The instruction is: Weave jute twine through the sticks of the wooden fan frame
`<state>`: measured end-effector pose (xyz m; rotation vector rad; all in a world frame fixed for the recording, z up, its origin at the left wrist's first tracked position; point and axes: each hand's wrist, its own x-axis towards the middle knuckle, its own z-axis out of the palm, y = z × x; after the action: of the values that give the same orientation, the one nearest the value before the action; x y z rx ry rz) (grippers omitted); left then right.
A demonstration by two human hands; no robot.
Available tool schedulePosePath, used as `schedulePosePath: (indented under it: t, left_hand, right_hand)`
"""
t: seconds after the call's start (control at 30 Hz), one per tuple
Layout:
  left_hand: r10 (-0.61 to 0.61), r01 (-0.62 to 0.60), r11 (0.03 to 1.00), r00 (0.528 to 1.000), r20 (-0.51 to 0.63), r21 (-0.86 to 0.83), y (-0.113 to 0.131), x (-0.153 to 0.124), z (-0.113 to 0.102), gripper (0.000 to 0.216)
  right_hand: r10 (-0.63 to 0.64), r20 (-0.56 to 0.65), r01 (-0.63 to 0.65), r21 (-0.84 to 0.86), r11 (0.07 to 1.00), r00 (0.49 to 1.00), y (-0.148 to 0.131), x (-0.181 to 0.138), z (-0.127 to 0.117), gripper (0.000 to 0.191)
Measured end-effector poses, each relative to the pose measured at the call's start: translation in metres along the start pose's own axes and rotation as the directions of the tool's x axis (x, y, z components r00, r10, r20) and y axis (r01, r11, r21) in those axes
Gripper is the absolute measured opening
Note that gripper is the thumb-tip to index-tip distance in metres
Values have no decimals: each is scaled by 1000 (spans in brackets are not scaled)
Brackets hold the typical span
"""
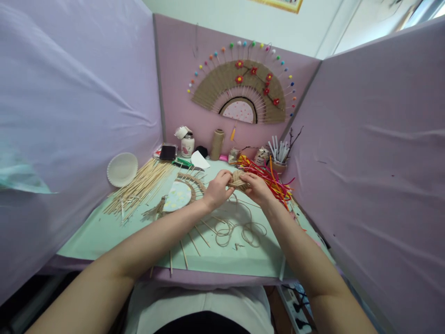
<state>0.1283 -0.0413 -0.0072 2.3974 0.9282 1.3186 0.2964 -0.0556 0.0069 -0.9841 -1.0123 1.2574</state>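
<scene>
A bundle of jute twine (238,180) is held up over the table between both hands. My left hand (219,189) grips its left side, fingers closed on it. On the other side my right hand (257,187) pinches the same bundle. Loose coils of twine (255,233) trail below onto the table. Under and beside my left forearm lies a half-round fan frame (179,195), with a pale patterned centre, a twine-wrapped band and thin sticks (183,254) spreading outward. My left forearm covers part of it.
Many bamboo sticks (139,188) and a white dish (122,170) lie at left. Red and yellow pipe cleaners (274,178) are heaped at right. Behind stand a jar (187,144), a twine spool (217,144) and a pot of glue sticks (279,155). A finished fan (250,88) hangs on the back panel.
</scene>
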Motion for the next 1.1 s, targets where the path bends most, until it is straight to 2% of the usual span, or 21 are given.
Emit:
schedulePosePath:
  t: [0.17, 0.43, 0.57, 0.63, 0.67, 0.7, 0.73, 0.8, 0.9, 1.0, 1.03, 1.1]
  left_hand:
    - [-6, 4, 997, 1000, 25, 81, 7, 8, 2, 14]
    - [-76, 54, 982, 991, 113, 179, 7, 6, 13, 19]
    - [-72, 48, 993, 970, 230, 108, 6, -6, 20, 15]
    - [-185, 191, 981, 940, 288, 7, 8, -4, 27, 14]
    - [-282, 310, 950, 906, 315, -42, 10, 0, 32, 14]
    - [-414, 470, 878, 841, 347, -91, 12, 6, 38, 14]
    - [-472, 542, 834, 796, 379, -99, 15, 13, 45, 12]
    - [-499, 606, 786, 739, 452, -122, 22, 29, 59, 12]
    - [-465, 640, 750, 691, 553, -168, 31, 43, 70, 20]
    - [-414, 588, 805, 653, 634, -79, 34, 40, 60, 55]
    - [-402, 546, 837, 658, 637, -36, 32, 37, 51, 63]
    - [-361, 459, 889, 708, 606, -6, 24, 33, 27, 60]
  right_hand:
    - [77, 50, -80, 50, 996, 996, -3, 11, -7, 22]
    - [9, -89, -9, 8, 1000, 996, 7, 35, -18, 22]
    - [39, -175, -24, 85, 996, 984, 2, 54, -34, 18]
    - [44, -222, -18, 119, 993, 974, -3, 67, -41, 18]
    - [49, -246, -19, 126, 992, 968, -7, 73, -44, 18]
    - [59, -267, -25, 129, 991, 962, -11, 80, -46, 19]
    - [72, -286, -33, 139, 990, 956, -16, 88, -47, 19]
    - [110, -304, -56, 181, 982, 946, -25, 103, -47, 20]
    - [149, -271, -96, 199, 975, 951, -36, 121, -44, 23]
    - [171, -252, -156, 80, 985, 952, -34, 133, -39, 29]
    - [169, -255, -171, 13, 985, 952, -31, 136, -38, 30]
    - [138, -254, -174, -128, 976, 957, -23, 141, -34, 35]
